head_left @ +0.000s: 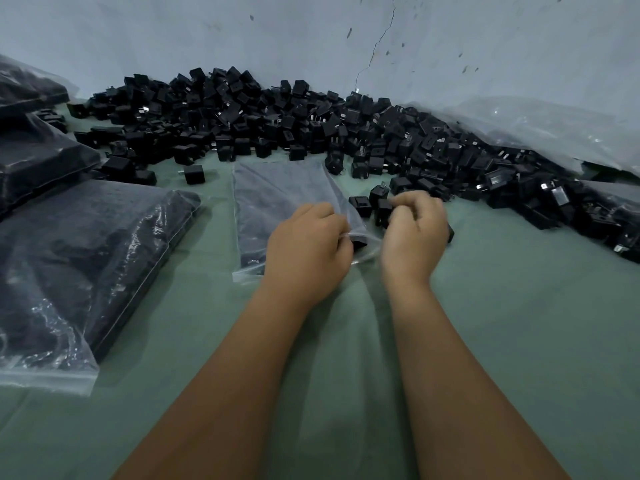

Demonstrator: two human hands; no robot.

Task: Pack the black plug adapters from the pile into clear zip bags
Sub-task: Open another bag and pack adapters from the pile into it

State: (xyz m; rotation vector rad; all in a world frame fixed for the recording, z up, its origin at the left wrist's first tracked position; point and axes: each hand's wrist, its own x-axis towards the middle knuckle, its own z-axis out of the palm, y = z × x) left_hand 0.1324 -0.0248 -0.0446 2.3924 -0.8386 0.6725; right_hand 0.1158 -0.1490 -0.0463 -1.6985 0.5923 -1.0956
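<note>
While the clear zip bag [277, 199] lies flat on the green cloth [519, 323], just in front of the pile of black plug adapters [277, 119], both hands work at its near right corner, where the mouth appears to be. The left hand [306, 251] has its fingers curled and pinches the bag's edge, seemingly to hold one lip steady; the right hand [414, 233] is also curled, close beside the same edge, and it looks to be pulling the other lip away — though whether it grips plastic, an adapter, or both cannot be told. A dark adapter [358, 242] shows between the two hands at the opening, probably just entering the bag; the rest of the bag looks empty, so filling has, by this judgement, barely begun. A few loose adapters [377, 202] sit just beyond the hands, at the pile's near fringe, within easy reach for the next picks. To the left of the pile, filled bags [79, 258] of adapters lie flat and overlapping, the nearest with its zip strip toward the viewer — finished work set aside. To the right of the pile, a heap of loose clear plastic [540, 133] rests against the pale wall [311, 36], its contents indistinct. The thin film is likely to cling and collapse, so holding the mouth apart with two hands is sensible.
</note>
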